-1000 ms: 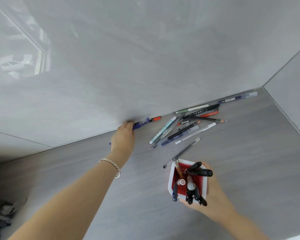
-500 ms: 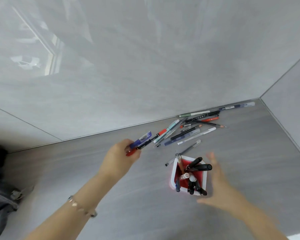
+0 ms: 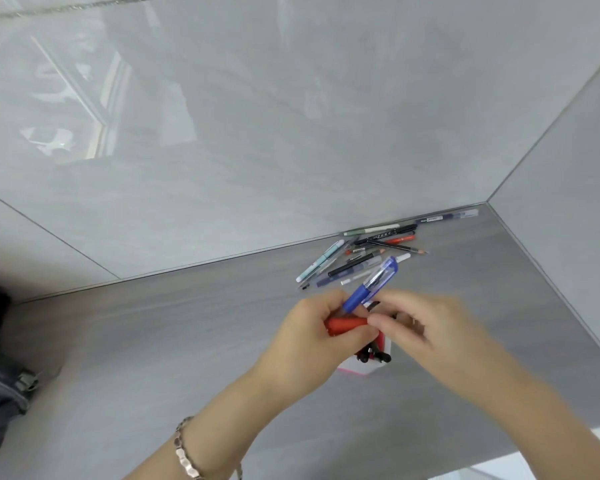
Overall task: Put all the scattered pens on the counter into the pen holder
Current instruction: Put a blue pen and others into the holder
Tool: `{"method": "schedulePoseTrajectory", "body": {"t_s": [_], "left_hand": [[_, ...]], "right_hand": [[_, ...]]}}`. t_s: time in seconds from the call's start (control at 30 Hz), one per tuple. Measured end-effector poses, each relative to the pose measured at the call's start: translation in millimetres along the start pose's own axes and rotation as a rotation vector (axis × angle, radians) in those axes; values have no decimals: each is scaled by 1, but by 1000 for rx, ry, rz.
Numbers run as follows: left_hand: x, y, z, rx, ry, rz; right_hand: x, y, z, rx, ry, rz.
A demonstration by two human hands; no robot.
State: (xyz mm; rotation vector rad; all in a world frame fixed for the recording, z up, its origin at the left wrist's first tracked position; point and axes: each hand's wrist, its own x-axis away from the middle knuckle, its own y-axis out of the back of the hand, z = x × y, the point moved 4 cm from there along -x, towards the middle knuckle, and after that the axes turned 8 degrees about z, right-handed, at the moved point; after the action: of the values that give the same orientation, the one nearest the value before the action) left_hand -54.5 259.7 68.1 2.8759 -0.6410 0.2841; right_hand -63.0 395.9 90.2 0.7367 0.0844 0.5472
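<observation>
- Pens in hand first: our left hand [image 3: 321,332] is clamped on a blue pen [image 3: 373,284] and a red pen [image 3: 347,325], both held just above the pen holder [image 3: 362,368].
- Our right hand [image 3: 426,329] meets them from the right, its grip pinched at the near end of the red pen; how firmly it holds, we cannot tell through the blur.
- To do this step well, we judge it best to turn each pen upright over the holder's mouth, aim for a gap between the black pens [image 3: 376,353] already standing inside, and let go only once the tip is past the rim.
- One pen at a time should keep the holder from tipping, since neither hand braces it.
- Both forearms reach in from the near edge, wrists bent toward each other; the left wrist wears a bracelet [image 3: 184,452].
- The holder sits on the grey worktop [image 3: 153,341], mostly hidden beneath our hands.
- Many scattered pens [image 3: 364,258] lie beyond it, against the far wall, so much of the task remains.
</observation>
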Motion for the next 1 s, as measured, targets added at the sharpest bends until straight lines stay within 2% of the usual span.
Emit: {"method": "schedulePoseTrajectory", "body": {"t_s": [0.1, 0.17, 0.23, 0.3, 0.37, 0.43, 0.5, 0.6, 0.67, 0.73, 0.8, 0.87, 0.93, 1.0], "left_hand": [[0, -10, 4, 133, -47, 26], [-1, -9, 1, 243, -74, -79], [-5, -2, 6, 347, -97, -252], [-10, 3, 17, 375, -143, -369], [-17, -1, 27, 348, -150, -410], [-23, -10, 39, 299, -141, -403], [-24, -17, 50, 219, -117, -352], [-22, -18, 63, 8, -119, -291], [-21, -13, 63, -155, -122, -300], [-25, -10, 59, -317, -153, -287], [-30, -9, 57, -466, -221, -246], [-32, -10, 59, -595, -279, -180], [-29, -11, 66, -673, -312, -109], [-26, -3, 67, -643, -289, -96]], "right_hand": [[10, -2, -10, -27, 16, 3], [15, 1, -19, -98, -14, -57], [19, 4, -23, -236, -26, -138], [22, 3, -30, -472, 13, -271], [22, -3, -39, -576, 25, -432], [19, -15, -49, -565, -11, -500], [16, -27, -59, -502, -71, -483], [15, -38, -74, -239, -103, -387], [14, -44, -78, 32, -66, -379], [14, -53, -79, 168, -1, -377], [18, -55, -82, 108, 45, -380], [17, -44, -89, -31, 7, -438], [9, -28, -108, -138, -112, -503], [-8, -19, -137, -79, -259, -412]]}}
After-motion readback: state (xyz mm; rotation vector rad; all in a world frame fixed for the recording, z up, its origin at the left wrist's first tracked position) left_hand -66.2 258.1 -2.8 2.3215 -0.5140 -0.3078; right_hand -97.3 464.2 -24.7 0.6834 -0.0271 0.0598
